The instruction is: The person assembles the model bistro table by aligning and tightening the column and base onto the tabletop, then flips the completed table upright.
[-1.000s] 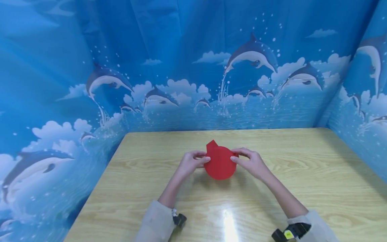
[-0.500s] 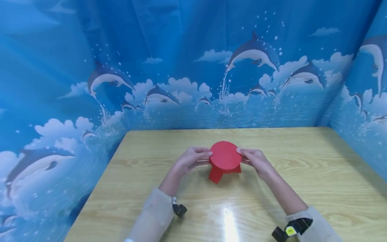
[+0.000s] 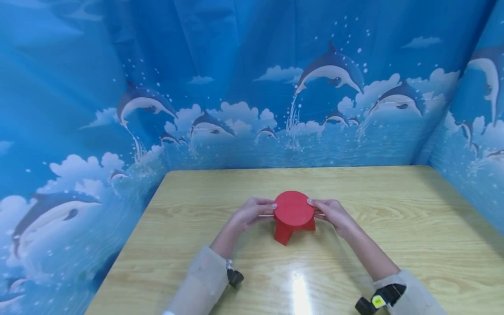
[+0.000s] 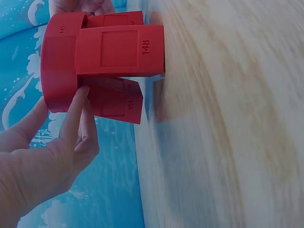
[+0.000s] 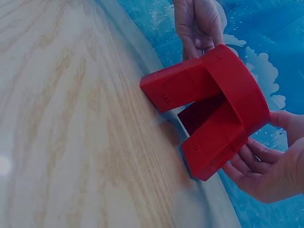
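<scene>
A small red toy stool stands upright, round top uppermost, with blocky legs pointing down. Raised numbers mark its legs in the left wrist view. My left hand grips the left side of the round top, thumb on the rim and fingers underneath. On the opposite side my right hand holds the rim the same way, its fingers beneath the top in the right wrist view. The leg ends are close to the tabletop; whether they all touch it I cannot tell.
A wood-grain table spreads under both hands, with a bright reflection near its front. Blue dolphin-print curtains hang behind the table and along its sides. A small black camera sits on the left wrist, another on the right.
The stool was tipped with its top facing me and a leg pointing up and away; both hands have turned it upright, then lowered it slightly. Both hands keep hold of it.
</scene>
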Available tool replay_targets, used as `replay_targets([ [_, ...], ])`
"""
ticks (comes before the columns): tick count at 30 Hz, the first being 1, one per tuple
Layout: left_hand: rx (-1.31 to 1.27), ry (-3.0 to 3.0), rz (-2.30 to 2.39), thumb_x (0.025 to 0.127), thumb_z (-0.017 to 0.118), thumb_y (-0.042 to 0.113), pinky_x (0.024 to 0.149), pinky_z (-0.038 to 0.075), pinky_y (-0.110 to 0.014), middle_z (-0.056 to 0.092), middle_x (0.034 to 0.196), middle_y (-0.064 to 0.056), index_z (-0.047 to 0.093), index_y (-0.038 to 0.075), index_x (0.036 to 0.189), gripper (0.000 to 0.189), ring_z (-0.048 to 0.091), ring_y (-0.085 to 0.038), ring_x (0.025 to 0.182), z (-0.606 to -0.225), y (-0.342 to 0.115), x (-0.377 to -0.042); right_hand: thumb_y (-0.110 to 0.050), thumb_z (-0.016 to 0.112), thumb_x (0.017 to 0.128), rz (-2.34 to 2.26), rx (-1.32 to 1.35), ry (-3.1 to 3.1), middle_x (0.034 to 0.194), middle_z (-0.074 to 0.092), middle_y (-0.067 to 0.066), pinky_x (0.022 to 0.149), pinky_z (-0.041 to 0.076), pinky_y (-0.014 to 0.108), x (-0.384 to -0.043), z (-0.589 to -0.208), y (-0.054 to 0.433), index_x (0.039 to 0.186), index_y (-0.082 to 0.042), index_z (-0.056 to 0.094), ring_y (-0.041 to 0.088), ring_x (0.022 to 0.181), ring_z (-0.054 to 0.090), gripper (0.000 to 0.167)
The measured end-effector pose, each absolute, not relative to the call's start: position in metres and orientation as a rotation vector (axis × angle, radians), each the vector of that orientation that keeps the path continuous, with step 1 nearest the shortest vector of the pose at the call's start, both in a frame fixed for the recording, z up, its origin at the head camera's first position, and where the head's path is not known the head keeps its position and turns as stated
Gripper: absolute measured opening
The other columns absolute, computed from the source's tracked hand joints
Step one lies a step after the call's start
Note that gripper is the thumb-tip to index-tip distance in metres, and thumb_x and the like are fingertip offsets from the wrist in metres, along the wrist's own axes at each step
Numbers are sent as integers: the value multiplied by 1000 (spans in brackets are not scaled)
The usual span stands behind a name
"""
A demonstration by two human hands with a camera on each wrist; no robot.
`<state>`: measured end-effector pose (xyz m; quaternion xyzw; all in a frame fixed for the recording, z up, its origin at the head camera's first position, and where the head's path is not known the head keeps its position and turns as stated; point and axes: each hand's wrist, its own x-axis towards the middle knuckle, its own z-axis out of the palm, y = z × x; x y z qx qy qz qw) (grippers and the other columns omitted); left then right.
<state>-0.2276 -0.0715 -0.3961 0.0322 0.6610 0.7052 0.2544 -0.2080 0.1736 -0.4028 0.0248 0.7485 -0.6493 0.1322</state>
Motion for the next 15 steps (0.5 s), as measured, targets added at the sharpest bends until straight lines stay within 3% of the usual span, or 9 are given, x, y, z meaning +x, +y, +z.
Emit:
replay_targets([
  [6, 64, 1819, 1910, 89, 60, 6, 91, 42, -43, 59, 111, -19, 47, -11, 125, 42, 59, -29, 100, -401, -69, -227, -28, 58, 91, -1922, 111, 2089, 91, 65, 3, 83, 48, 29, -206, -407, 174, 125, 14, 46, 11, 85, 61, 55],
  [15, 132, 1861, 1899, 88, 61, 8, 85, 47, -36, 60, 107, -18, 47, -13, 123, 43, 61, -25, 96, -400, -71, -224, -28, 55, 92, -1884, 73, 2098, 92, 64, 3, 91, 43, 36, -204, -403, 174, 126, 16, 43, 10, 85, 60, 57],
])
